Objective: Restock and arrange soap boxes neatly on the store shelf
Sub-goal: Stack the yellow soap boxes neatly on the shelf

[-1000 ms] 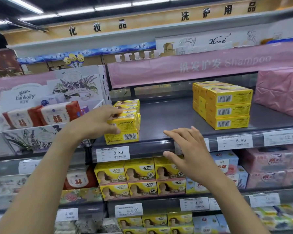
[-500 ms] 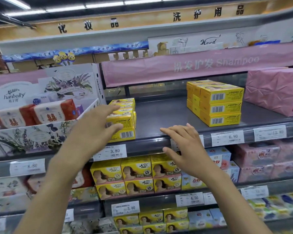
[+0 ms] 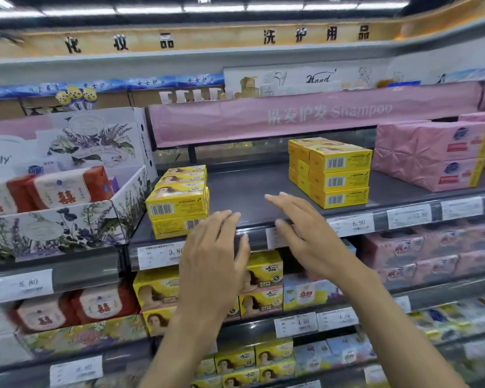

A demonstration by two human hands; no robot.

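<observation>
On the grey shelf [image 3: 249,189] a low stack of yellow soap boxes [image 3: 178,201] stands at the left end, barcodes facing me. A taller stack of yellow soap boxes [image 3: 338,175] stands farther right. My left hand [image 3: 213,259] hovers in front of the shelf edge, just right of the left stack, fingers straight and holding nothing. My right hand [image 3: 303,233] reaches over the shelf's front lip, fingers spread and empty, between the two stacks.
Pink wrapped packs [image 3: 431,155] fill the shelf's right end. A floral cardboard display [image 3: 67,219] with red-and-white packs borders the left. Below sit more yellow boxes [image 3: 261,284] and price tags [image 3: 350,224]. A pink banner [image 3: 305,116] hangs above.
My left hand has let go of the left stack and drawn back and rightward in front of the shelf edge. My right hand stays near the shelf lip.
</observation>
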